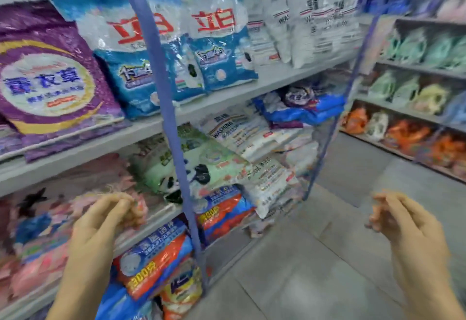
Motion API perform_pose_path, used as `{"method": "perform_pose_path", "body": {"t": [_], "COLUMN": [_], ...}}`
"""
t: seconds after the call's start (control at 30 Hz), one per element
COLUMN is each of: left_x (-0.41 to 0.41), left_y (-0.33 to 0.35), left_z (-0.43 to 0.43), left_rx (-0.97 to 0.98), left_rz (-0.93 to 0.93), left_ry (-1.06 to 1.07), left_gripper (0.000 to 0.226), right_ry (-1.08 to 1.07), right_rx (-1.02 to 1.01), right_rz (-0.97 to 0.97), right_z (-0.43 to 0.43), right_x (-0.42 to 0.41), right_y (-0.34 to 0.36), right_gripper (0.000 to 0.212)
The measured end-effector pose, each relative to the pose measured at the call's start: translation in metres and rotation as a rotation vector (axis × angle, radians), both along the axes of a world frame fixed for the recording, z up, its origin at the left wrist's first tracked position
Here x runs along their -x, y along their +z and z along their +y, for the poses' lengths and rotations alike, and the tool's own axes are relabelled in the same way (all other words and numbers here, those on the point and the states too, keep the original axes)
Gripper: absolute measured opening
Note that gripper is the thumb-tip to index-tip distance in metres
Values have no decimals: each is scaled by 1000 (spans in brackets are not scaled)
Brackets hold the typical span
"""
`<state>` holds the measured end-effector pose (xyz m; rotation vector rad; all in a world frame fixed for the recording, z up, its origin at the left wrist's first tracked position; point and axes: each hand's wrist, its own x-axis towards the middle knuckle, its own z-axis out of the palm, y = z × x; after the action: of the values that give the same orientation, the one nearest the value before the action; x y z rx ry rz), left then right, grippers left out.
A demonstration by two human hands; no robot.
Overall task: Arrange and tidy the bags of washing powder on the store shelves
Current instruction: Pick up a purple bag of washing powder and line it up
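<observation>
Bags of washing powder fill the shelves on my left. A purple bag (50,77) and blue-and-white bags (141,62) stand on an upper shelf, with white bags (315,17) further along. On the shelf below lie a green panda bag (201,168) and tilted white bags (242,130). Pink bags (37,256) sit at the lower left, orange-and-blue bags (156,256) near the floor. My left hand (106,221) hovers before the pink bags, fingers loosely curled, holding nothing. My right hand (398,219) hangs over the aisle floor, fingers relaxed, holding nothing.
Blue uprights (171,118) divide the shelving. A grey tiled aisle floor (315,269) runs ahead. Another shelving unit (416,67) at the right holds green, yellow and orange bags. A blue bag (302,108) lies flat on a stack at the far end.
</observation>
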<state>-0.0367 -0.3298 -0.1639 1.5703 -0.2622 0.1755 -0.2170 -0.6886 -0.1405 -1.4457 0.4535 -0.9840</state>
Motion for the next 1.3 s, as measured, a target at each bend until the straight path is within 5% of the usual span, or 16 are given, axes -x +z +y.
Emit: {"method": "perform_pose_path", "body": {"t": [0.37, 0.87, 1.3], "left_x": [-20, -151, -179], "left_y": [-19, -26, -35], "left_z": [-196, -367, -454], "left_rx": [19, 21, 66], "left_rz": [126, 161, 190], "left_ry": [-140, -178, 116], "left_gripper": [24, 18, 23], "right_ry": [-117, -124, 153], "right_rx": [-118, -134, -123], "right_rz": [107, 112, 206], "right_z": [-170, -337, -491], "right_x": [15, -99, -242], "right_y": [-29, -53, -55], "right_gripper": [28, 36, 26]}}
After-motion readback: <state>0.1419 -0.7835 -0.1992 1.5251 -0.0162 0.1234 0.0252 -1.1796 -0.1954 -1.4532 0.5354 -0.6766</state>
